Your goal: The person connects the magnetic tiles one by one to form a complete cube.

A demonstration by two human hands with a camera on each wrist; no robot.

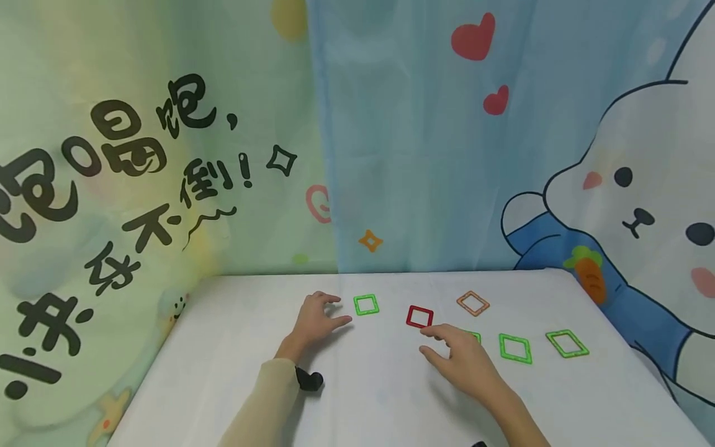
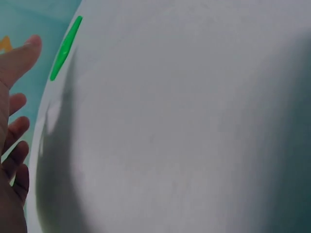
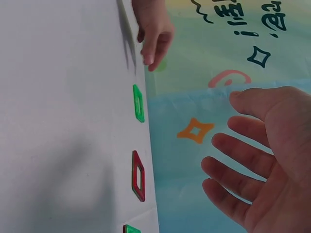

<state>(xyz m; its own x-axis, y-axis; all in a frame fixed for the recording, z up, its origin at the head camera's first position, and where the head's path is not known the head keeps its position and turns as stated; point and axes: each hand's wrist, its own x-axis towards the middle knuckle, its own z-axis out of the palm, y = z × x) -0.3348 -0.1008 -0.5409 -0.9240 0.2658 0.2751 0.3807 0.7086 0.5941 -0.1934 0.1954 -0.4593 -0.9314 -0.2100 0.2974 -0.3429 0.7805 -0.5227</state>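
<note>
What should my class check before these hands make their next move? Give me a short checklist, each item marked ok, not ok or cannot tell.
1. Left hand empty: ok, fingers spread, nothing held.
2. Right hand empty: ok, nothing held.
3. Leftmost green frame uncovered: ok, it lies in plain view beside the left hand.
4. Red frame untouched: cannot tell, the right fingertips overlap its near edge in the head view.
5. Partly hidden green frame fully visible in the head view: not ok, the right hand covers most of it.
6. Orange frame apart from the others: ok.
</note>
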